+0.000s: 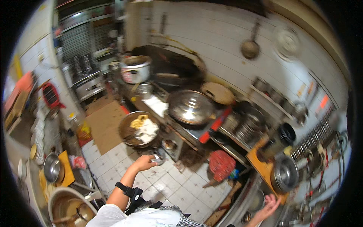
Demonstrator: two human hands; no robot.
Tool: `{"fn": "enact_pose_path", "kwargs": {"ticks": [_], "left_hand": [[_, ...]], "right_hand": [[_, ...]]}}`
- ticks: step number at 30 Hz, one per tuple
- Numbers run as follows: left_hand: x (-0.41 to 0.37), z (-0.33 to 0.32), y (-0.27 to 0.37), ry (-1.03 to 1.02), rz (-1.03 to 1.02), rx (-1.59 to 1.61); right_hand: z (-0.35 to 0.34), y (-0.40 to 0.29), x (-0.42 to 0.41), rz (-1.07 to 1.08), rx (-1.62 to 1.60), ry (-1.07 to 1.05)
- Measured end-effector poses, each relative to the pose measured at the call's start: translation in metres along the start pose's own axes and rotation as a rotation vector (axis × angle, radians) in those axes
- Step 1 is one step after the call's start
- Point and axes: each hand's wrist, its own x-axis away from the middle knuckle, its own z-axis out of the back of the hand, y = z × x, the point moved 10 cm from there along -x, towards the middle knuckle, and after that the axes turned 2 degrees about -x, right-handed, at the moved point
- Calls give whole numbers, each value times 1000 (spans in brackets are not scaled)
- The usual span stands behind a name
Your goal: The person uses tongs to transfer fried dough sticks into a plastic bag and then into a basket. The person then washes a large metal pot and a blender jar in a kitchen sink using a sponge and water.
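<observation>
My left hand (146,163) reaches out over the tiled floor, its fingers around a small clear container (158,157) with a whitish rim; blur hides its exact kind. Just beyond stands a large metal bowl (124,136) with yellow and white food (146,130) in it. My right hand (269,208) is at the lower right with its fingers spread, holding nothing that I can see. Close to it are a stack of metal bowls (285,173) on an orange board (259,154) and a pale round vessel (256,200).
A wok with a domed metal lid (191,107) stands on the stove, a red bar (215,124) beside it. A red plastic bag (222,165) lies low under the counter. At the lower left are a large tub (56,198) and a metal bowl (52,167).
</observation>
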Motion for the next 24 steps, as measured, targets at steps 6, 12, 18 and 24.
{"fn": "enact_pose_path", "kwargs": {"ticks": [6, 12, 18, 24], "left_hand": [[97, 132, -144, 321, 185, 298], [191, 227, -274, 679, 337, 348], [278, 266, -356, 1010, 479, 650], [278, 285, -432, 1083, 530, 853]], "right_hand": [[-319, -64, 117, -185, -380, -607], [-551, -159, 302, -482, -656, -981], [-693, -274, 469, -622, -873, -1364], [-787, -344, 551, -652, -995, -1544]]}}
